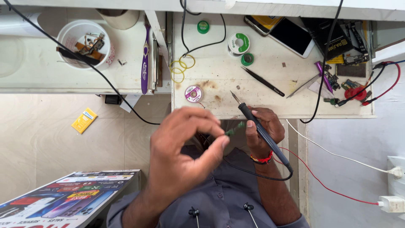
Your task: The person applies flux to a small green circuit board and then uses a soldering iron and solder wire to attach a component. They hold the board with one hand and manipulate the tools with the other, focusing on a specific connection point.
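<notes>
Black soldering iron (pixel 261 131) gripped in right hand (pixel 263 131), tip raised.

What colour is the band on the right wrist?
The band is red with some yellow, seen in the head view.

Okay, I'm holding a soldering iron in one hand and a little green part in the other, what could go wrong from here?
1. The soldering iron in the right hand has its bare tip close to the left hand, whose fingers pinch the small green part: a slip could burn them.
2. The part is held in the air off the bench's edge; if dropped, it may fall to the floor.
3. The iron's black cord loops across the shirt and could snag.
</notes>
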